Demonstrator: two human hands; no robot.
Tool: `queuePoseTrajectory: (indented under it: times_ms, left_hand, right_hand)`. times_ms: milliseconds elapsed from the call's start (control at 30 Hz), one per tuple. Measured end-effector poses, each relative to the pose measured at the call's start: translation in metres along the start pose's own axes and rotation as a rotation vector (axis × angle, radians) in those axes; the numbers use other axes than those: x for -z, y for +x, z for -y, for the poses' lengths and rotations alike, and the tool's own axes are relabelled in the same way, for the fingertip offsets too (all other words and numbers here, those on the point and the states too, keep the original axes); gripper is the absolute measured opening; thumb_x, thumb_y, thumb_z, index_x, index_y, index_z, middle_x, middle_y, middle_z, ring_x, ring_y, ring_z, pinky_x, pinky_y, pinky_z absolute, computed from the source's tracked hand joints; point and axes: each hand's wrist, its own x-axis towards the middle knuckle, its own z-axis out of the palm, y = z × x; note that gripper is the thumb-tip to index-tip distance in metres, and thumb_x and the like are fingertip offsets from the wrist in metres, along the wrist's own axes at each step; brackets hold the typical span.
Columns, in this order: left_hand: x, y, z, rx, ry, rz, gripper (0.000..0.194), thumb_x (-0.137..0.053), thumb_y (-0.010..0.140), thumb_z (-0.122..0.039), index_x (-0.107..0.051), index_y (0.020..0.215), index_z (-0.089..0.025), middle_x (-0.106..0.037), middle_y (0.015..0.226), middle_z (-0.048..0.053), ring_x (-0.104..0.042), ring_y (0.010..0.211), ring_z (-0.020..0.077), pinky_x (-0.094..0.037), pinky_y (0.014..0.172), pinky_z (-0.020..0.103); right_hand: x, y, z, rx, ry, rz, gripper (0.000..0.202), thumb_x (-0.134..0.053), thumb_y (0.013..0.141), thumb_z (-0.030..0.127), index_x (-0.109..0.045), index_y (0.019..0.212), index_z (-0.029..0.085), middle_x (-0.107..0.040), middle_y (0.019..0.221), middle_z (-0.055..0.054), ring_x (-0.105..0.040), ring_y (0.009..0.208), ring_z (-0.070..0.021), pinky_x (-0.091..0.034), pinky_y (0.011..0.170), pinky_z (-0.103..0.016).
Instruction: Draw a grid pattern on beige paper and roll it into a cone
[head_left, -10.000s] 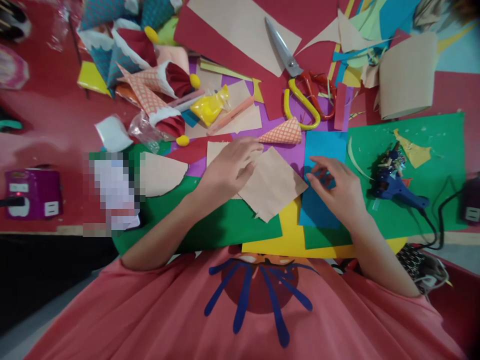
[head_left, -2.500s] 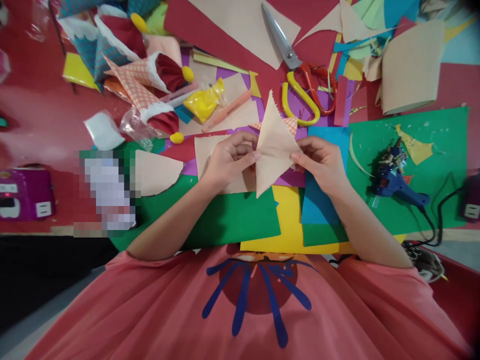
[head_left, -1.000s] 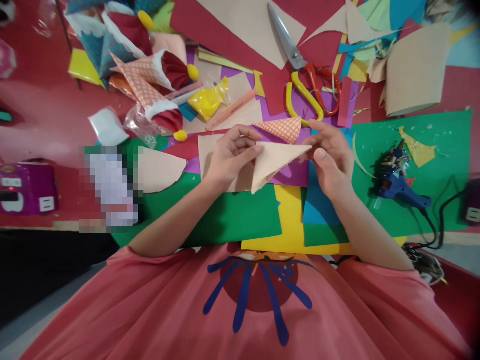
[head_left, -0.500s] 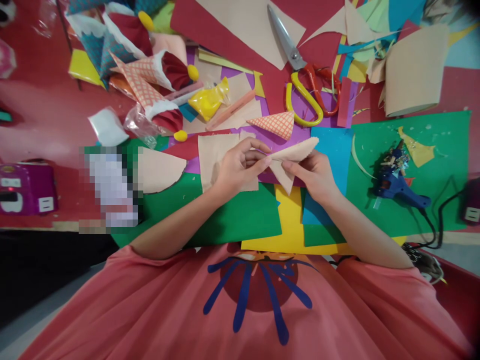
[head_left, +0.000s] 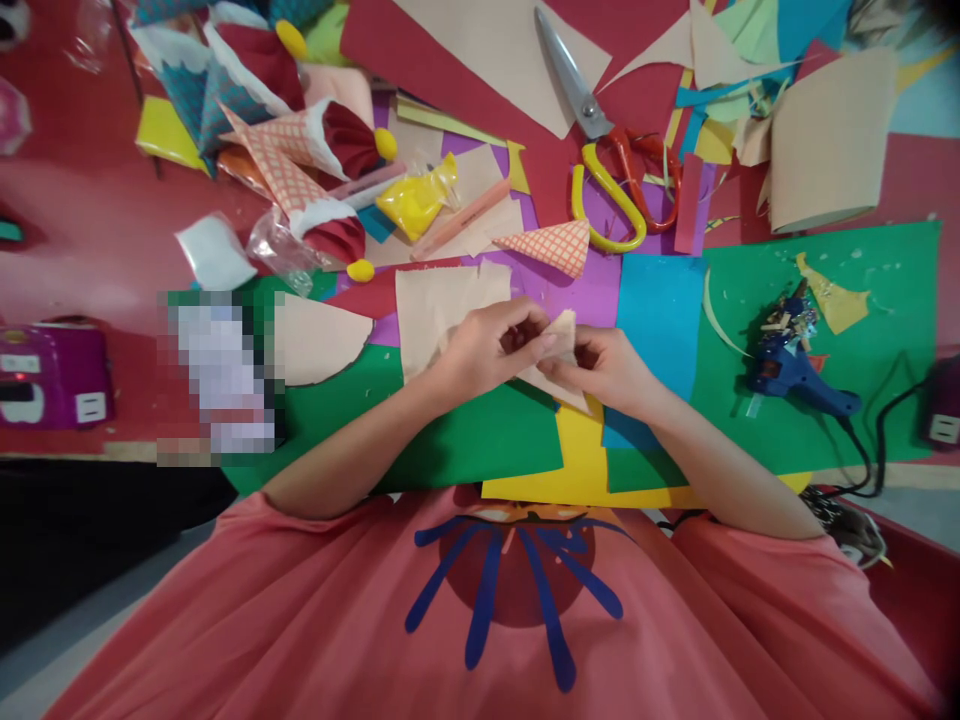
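Currently both hands meet over the middle of the mat, pinching one beige paper piece between them. Left hand fingers are curled narrow, thumb and forefinger clamped on the piece's left side. Right hand fingers likewise closed on it from the right, thumb on top. The piece looks rolled or folded over on itself; one tip pokes up just above the fingertips, another corner hangs just below them over the yellow sheet.

Handling, my read:
- Thin paper, very light, no real stiffness. Creases where pressed and keeps the crease.
- Pinked edge, tears easily if pulled.
- Not slippery; a dry fingertip pinch is enough.
- Best hold: at the overlap where the two layers meet, pads flat, light pressure. Squeeze mid-body and it crushes.

Around the fingers:
- Flat beige sheet just left of and above the left fingertips, partly under the hand.
- Checked orange cone near, above both hands, apart from them.
- Blue sheet just right of the right hand.
- Glue gun well right of the right hand, on the green sheet, cord trailing off.
- Scissors well above, blades shut.
- Finished cones well up and left of the left hand.
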Motion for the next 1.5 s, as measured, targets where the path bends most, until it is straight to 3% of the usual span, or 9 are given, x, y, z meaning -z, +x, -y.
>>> queuePoseTrajectory:
  times_ms: [100,200,400,667,800,967,1167,1333,1500]
  left_hand:
    - [-0.001,0.0,0.002,0.011,-0.054,-0.002,0.017,-0.057,0.085,-0.031,-0.05,0.075,-0.019,-0.048,0.064,-0.006,-0.044,0.05,0.0045,-0.038,0.047,0.015]
    - [0.0,0.001,0.002,0.102,-0.204,0.035,0.023,-0.057,0.086,-0.039,-0.049,0.077,-0.019,-0.044,0.061,-0.007,-0.041,0.043,0.0034,-0.035,0.039,0.015]
    - [0.004,0.004,0.0,0.193,-0.27,0.088,0.043,-0.068,0.075,-0.058,-0.055,0.08,-0.018,-0.058,0.07,-0.003,-0.059,0.062,0.0078,-0.049,0.053,0.016]
    - [0.001,0.007,0.005,0.289,-0.356,-0.074,0.051,-0.074,0.065,-0.064,-0.061,0.077,-0.016,-0.063,0.058,-0.002,-0.062,0.05,0.0097,-0.049,0.046,0.019]
    - [0.0,0.007,0.005,0.278,-0.36,-0.135,0.05,-0.075,0.065,-0.063,-0.062,0.076,-0.016,-0.065,0.06,-0.001,-0.066,0.053,0.0109,-0.051,0.048,0.019]
    - [0.0,0.006,0.003,0.244,-0.39,-0.125,0.047,-0.076,0.066,-0.059,-0.063,0.078,-0.015,-0.068,0.067,-0.001,-0.069,0.058,0.011,-0.054,0.053,0.018]
    - [0.002,0.005,0.004,0.263,-0.456,-0.124,0.043,-0.078,0.068,-0.053,-0.064,0.082,-0.015,-0.071,0.065,0.0,-0.071,0.059,0.0132,-0.056,0.053,0.018]
    - [0.003,0.007,0.007,0.281,-0.49,-0.12,0.036,-0.078,0.07,-0.046,-0.066,0.086,-0.015,-0.073,0.067,0.001,-0.072,0.062,0.0151,-0.057,0.055,0.02]
    - [0.004,0.007,0.007,0.213,-0.477,-0.132,0.031,-0.077,0.072,-0.043,-0.07,0.085,-0.016,-0.073,0.068,0.001,-0.071,0.061,0.013,-0.057,0.055,0.019]
  right_hand:
    - [-0.002,-0.001,0.002,-0.032,0.01,0.032,0.021,-0.065,0.073,0.034,-0.057,0.067,0.015,-0.047,0.058,0.004,-0.038,0.054,-0.0064,-0.03,0.049,-0.022]
    - [0.001,0.0,0.002,-0.063,0.061,0.022,0.023,-0.067,0.071,0.035,-0.059,0.069,0.015,-0.051,0.061,0.003,-0.043,0.055,-0.0077,-0.032,0.049,-0.022]
    - [0.011,0.004,-0.002,-0.007,0.223,-0.132,0.028,-0.077,0.068,0.041,-0.067,0.078,0.016,-0.066,0.072,0.0,-0.057,0.063,-0.0112,-0.045,0.056,-0.024]
    - [0.016,0.01,-0.006,0.084,0.25,-0.188,0.035,-0.078,0.069,0.048,-0.07,0.089,0.02,-0.074,0.084,0.0,-0.068,0.077,-0.0146,-0.056,0.071,-0.027]
    - [0.016,0.01,-0.005,0.078,0.257,-0.178,0.039,-0.08,0.067,0.048,-0.069,0.091,0.02,-0.074,0.085,0.0,-0.069,0.082,-0.0162,-0.057,0.073,-0.028]
    - [0.016,0.011,-0.008,0.084,0.296,-0.165,0.035,-0.081,0.067,0.043,-0.07,0.091,0.019,-0.074,0.085,-0.001,-0.069,0.081,-0.0158,-0.056,0.073,-0.028]
    - [0.018,0.014,-0.018,0.081,0.329,-0.216,0.033,-0.08,0.068,0.044,-0.074,0.093,0.022,-0.074,0.088,0.0,-0.067,0.077,-0.0139,-0.055,0.073,-0.029]
    - [0.02,0.014,-0.02,0.109,0.296,-0.297,0.025,-0.081,0.067,0.042,-0.075,0.082,0.024,-0.071,0.077,0.003,-0.065,0.072,-0.0132,-0.055,0.07,-0.028]
    - [0.023,0.01,-0.012,0.22,0.134,-0.247,0.011,-0.071,0.08,0.036,-0.078,0.081,0.027,-0.074,0.08,0.001,-0.068,0.08,-0.016,-0.054,0.074,-0.03]
